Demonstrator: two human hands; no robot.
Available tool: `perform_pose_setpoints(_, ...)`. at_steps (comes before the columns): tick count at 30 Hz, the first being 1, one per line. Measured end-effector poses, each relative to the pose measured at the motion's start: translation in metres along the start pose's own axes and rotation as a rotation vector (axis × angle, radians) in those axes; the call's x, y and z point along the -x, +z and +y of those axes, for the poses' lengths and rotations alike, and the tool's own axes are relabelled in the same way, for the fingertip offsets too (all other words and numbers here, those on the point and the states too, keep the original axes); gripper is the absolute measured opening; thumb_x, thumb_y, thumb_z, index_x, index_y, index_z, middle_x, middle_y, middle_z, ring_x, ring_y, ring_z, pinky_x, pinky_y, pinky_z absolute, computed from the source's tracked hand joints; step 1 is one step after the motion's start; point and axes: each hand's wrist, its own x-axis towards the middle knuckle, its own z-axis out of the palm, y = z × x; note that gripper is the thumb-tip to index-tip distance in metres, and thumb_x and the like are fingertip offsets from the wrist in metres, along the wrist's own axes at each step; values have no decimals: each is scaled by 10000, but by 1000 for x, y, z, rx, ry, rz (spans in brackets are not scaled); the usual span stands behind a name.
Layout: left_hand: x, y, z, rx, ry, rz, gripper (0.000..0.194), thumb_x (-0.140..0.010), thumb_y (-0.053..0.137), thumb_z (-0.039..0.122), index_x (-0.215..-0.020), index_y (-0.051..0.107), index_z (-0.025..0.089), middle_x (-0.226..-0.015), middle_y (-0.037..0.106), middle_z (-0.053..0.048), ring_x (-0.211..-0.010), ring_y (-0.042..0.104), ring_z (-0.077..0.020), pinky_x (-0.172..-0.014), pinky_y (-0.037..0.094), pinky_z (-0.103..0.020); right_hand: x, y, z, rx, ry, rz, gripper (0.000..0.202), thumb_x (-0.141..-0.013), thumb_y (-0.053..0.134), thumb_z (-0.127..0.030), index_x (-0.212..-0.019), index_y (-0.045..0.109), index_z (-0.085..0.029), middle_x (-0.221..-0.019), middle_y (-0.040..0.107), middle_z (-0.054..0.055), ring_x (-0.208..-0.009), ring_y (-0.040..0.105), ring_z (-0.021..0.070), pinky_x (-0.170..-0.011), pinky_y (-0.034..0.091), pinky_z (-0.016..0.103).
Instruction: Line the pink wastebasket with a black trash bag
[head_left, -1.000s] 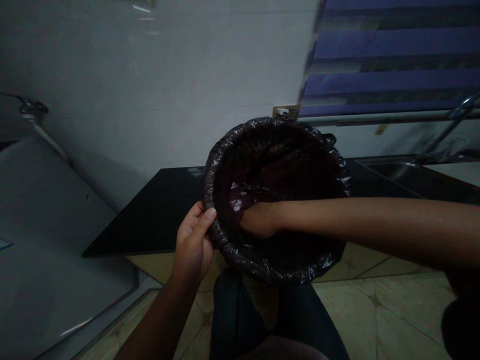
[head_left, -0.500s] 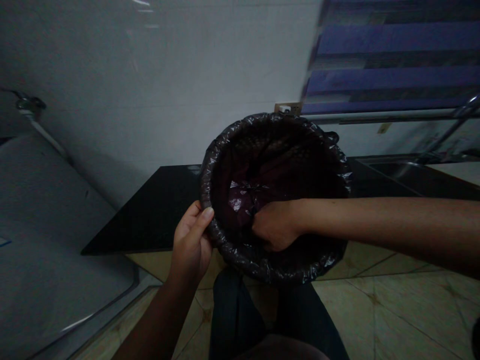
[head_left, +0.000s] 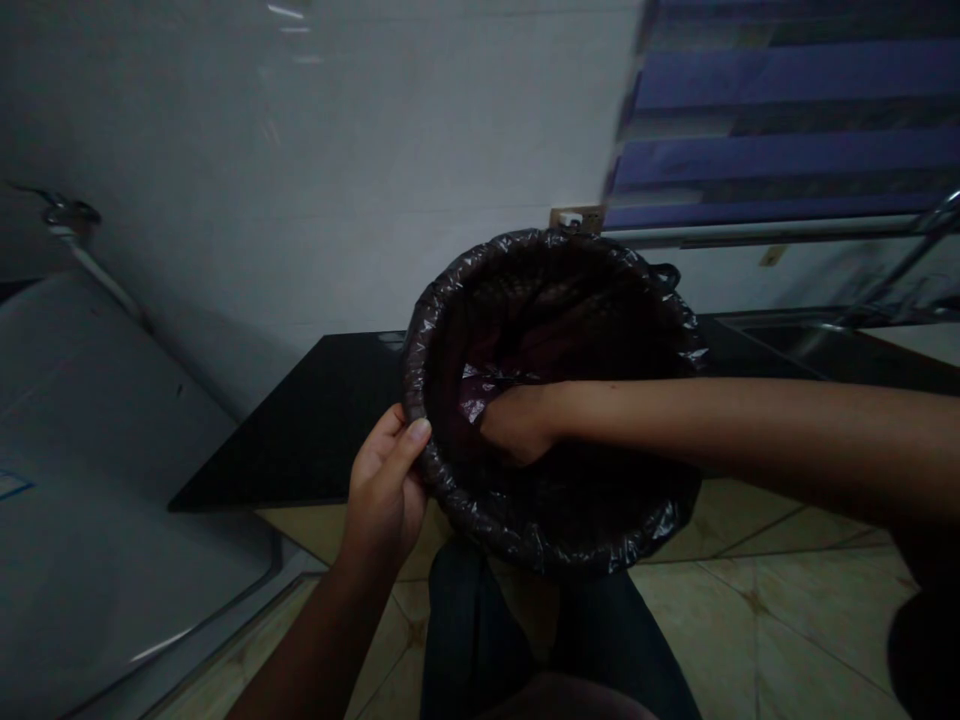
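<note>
A round bin (head_left: 517, 535) lined with a dark, shiny bin bag (head_left: 480, 385) is tilted so that its mouth faces me. The bag is folded outward over the whole rim. My left hand (head_left: 390, 475) grips the left side of the rim, thumb on the bag and fingers behind. Deep inside the bin is my right hand (head_left: 517, 425), against the bag's lining on the left. Its fingers are curled and mostly hidden, so I cannot see whether they pinch the bag or only press on it.
A black countertop (head_left: 300, 430) runs behind the bin, with a sink (head_left: 802, 340) on the right. To the left stands a white appliance (head_left: 97, 480), below a wall tap (head_left: 67, 215). A socket (head_left: 577, 218) and a purple striped blind (head_left: 780, 110) are at the back.
My right hand has moved left and slightly up inside the bin, reaching further in. My left hand keeps its hold on the rim. The bin has hardly moved.
</note>
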Motion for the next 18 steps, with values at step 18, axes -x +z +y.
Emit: perform_pose_setpoints(18, 0, 0, 1, 23, -1, 7, 215, -680, 748, 308, -815, 654, 168, -722, 679, -29, -797, 676, -218, -766, 529, -352, -20, -4, 1, 58, -78, 32, 272, -827, 565, -158, -1062, 683, -87, -1038, 680, 118, -911, 603, 214, -733, 454, 315)
